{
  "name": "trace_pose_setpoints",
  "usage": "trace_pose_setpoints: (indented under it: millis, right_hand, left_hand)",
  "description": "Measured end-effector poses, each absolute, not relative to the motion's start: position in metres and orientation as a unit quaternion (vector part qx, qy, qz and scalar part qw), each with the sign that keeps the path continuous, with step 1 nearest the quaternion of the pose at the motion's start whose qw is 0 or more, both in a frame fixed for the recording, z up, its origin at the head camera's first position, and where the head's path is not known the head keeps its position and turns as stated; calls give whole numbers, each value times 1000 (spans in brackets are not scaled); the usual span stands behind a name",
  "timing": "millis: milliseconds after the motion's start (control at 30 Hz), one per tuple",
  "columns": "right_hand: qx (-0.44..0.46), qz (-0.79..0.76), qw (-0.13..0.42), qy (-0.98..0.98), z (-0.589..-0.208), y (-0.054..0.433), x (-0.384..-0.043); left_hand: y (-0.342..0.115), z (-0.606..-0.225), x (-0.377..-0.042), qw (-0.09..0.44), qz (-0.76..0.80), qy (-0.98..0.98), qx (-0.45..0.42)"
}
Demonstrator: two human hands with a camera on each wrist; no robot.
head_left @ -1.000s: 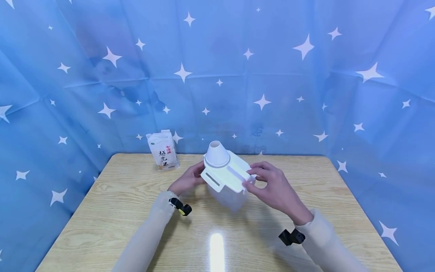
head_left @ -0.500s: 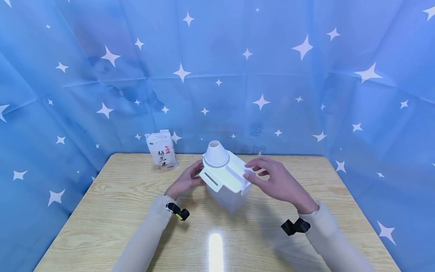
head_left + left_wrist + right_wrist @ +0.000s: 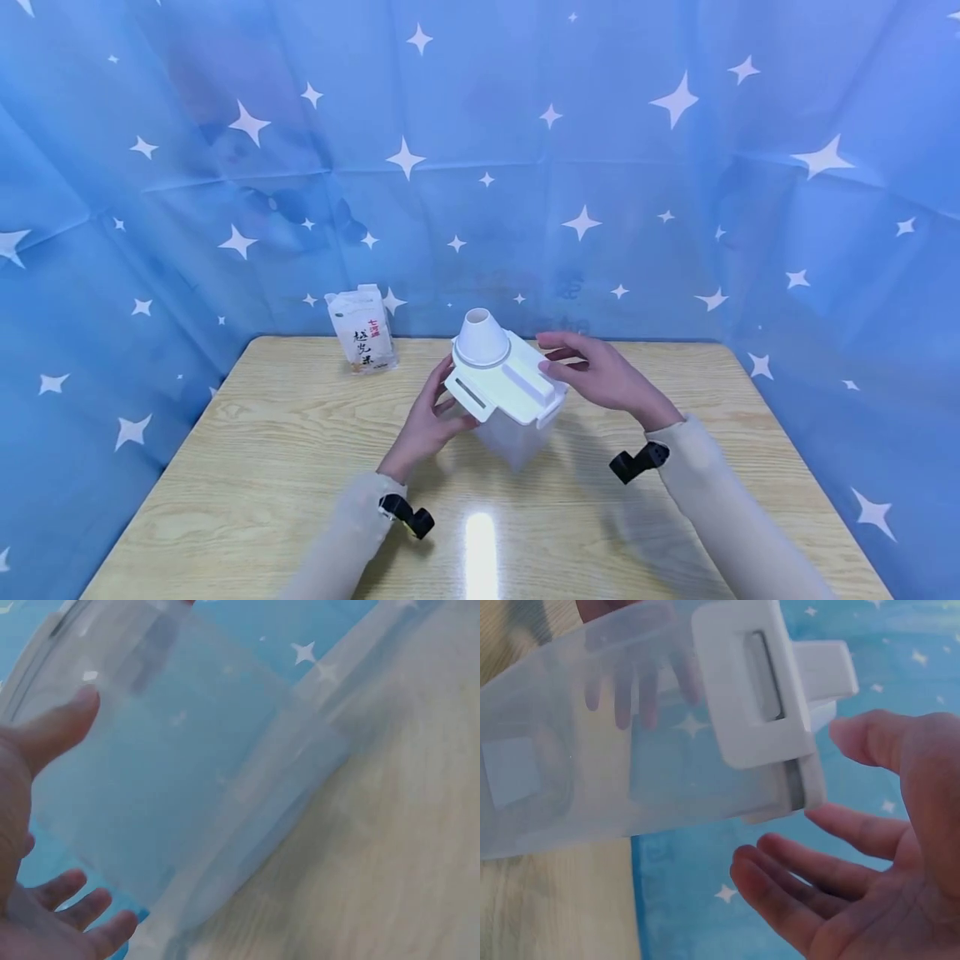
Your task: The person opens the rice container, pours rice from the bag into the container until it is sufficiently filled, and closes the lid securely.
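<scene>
A translucent plastic storage container (image 3: 517,442) stands on the table in the head view. Its white lid (image 3: 510,383) carries a white cone-shaped cap (image 3: 481,337) and side clasps. My left hand (image 3: 427,425) spreads around the container's left side, the thumb against its front wall. In the left wrist view the other fingers (image 3: 82,904) are loosely extended beside its edge. My right hand (image 3: 596,375) hovers at the lid's right end with relaxed fingers, holding nothing. In the right wrist view a white clasp (image 3: 754,682) shows close up, and my left fingers appear through the wall.
A white rice bag (image 3: 362,329) with red and black lettering stands at the table's back left. Around the wooden table (image 3: 247,467) hangs a blue curtain (image 3: 480,125) with white stars. A bright light reflection lies on the near tabletop.
My left hand has shifted from the container's left rear toward its front left corner. My right hand has let go of the lid's right end and moved slightly back. The container stays put.
</scene>
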State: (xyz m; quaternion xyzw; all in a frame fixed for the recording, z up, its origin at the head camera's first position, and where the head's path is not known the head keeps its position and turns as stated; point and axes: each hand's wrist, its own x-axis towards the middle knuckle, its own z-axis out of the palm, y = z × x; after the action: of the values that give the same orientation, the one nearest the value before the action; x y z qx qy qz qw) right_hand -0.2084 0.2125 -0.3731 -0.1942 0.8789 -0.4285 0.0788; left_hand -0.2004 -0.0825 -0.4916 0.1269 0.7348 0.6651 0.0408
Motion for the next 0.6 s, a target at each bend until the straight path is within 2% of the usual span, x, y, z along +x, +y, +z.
trace_pose_setpoints:
  millis: [267, 600]
  right_hand:
    - [-198, -438, 100, 871, -383, 212, -217]
    - [-198, -451, 97, 865, -386, 211, -217]
  left_hand:
    - [-67, -493, -191, 22, 655, 747, 109]
    - [-62, -494, -190, 16, 648, 754, 107]
